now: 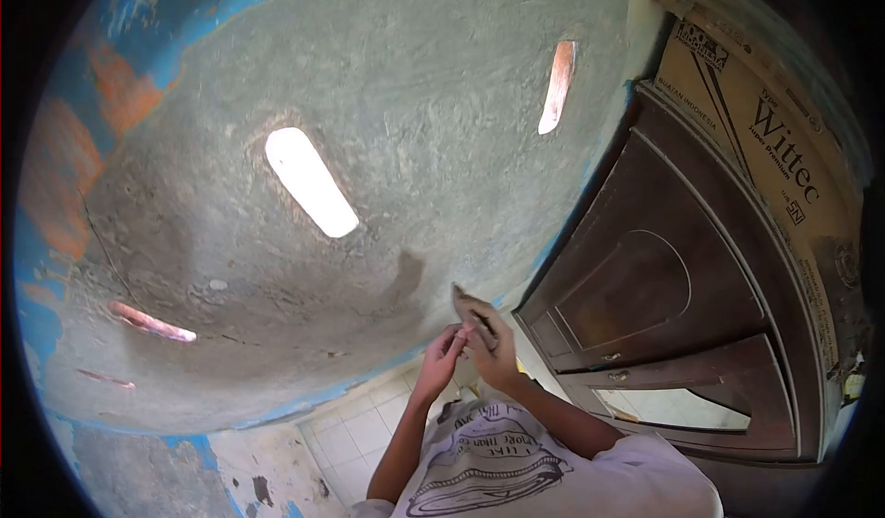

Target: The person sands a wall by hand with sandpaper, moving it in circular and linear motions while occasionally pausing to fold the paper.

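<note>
In front of my chest, both hands meet before a grey plastered wall. A flat grey piece with a narrow tip points up toward the wall from my right hand, whose fingers are curled round it. Its exact kind does not show. My left hand is closed beside the right one, fingertips pinched together at the lower end of the piece; I cannot tell what lies between them. A darker damp-looking patch marks the plaster just left of the hands.
Slot openings pierce the wall, a bright one in the middle. Blue paint borders the plaster. To the right stands a dark brown wooden cupboard with a cardboard box above it. White floor tiles lie below.
</note>
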`<state>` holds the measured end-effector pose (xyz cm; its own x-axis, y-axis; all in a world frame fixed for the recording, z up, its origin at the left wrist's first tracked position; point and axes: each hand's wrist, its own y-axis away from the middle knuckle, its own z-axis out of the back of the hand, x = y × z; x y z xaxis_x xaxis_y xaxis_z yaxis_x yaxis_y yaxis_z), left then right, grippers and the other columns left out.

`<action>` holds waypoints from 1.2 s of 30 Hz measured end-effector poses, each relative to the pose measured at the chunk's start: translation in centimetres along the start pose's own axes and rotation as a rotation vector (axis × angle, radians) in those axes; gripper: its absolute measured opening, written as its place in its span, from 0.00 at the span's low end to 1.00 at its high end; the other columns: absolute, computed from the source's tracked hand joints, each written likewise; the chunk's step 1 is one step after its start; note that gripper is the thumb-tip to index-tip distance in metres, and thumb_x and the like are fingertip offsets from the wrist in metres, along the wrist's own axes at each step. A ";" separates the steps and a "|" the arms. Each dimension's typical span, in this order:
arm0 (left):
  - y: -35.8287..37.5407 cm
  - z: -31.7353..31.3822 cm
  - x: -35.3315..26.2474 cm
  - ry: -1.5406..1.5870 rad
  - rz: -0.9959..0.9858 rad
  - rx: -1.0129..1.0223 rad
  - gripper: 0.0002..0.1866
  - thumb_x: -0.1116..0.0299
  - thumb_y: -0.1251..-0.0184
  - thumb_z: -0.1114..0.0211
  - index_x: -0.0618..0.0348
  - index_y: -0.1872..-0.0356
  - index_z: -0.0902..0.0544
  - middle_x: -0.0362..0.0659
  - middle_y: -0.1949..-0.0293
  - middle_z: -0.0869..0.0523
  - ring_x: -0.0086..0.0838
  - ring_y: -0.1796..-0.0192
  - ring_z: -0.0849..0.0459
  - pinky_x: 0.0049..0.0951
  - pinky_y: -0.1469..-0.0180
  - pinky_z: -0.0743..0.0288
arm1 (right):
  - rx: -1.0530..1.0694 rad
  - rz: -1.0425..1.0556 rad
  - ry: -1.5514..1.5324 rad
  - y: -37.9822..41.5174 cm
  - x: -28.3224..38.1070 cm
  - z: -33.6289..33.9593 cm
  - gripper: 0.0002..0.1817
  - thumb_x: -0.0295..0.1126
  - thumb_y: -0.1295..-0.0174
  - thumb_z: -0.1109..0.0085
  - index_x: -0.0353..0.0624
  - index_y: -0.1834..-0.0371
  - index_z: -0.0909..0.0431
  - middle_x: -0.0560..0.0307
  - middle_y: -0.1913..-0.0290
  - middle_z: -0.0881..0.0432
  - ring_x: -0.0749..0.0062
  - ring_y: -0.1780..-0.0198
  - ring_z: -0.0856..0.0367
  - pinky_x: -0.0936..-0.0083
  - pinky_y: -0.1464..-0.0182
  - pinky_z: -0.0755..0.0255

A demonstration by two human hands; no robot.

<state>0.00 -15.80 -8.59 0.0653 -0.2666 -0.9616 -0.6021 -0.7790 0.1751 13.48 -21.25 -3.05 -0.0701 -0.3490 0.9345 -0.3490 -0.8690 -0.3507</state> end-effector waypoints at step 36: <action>-10.8 6.7 -17.5 -1.526 -1.117 -1.464 0.42 0.41 0.20 0.57 0.58 0.16 0.47 0.65 0.17 0.51 0.60 0.15 0.58 0.62 0.18 0.71 | -0.251 0.766 0.628 -23.5 5.9 1.0 0.44 0.34 0.45 0.34 0.57 0.19 0.34 0.45 0.14 0.47 0.36 0.15 0.52 0.08 0.31 0.76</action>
<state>0.05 1.06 4.98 -0.9609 0.2713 -0.0546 0.0025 -0.1886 -0.9821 22.22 -3.27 10.58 -0.8089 -0.4701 0.3531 -0.1850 -0.3665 -0.9118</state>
